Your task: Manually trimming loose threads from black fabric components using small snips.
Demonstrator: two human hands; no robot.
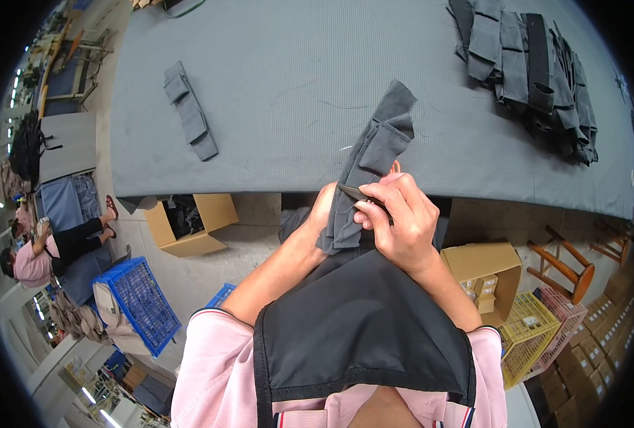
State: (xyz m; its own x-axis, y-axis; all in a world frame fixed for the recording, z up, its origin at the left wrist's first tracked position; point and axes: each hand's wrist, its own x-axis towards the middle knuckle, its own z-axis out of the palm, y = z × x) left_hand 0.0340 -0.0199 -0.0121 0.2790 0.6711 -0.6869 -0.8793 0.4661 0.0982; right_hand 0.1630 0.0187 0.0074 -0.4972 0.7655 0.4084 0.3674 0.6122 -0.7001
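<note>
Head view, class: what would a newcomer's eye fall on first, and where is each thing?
First, at the centre, the grey fabric strip, with the right hand holding a small dark pointed tool at it. Next, the heap of dark strips on the upper right of the grey-covered table. The bright blue crate at lower left also stands out.

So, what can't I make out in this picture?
All in the head view:
- Left hand: fingers mostly hidden behind the grey strip.
- Pointed tool: handle mostly covered by the right hand.
- Left cardboard box: dark contents, too small to identify.
- Fabric pile: far end cut off by the upper edge.
</note>
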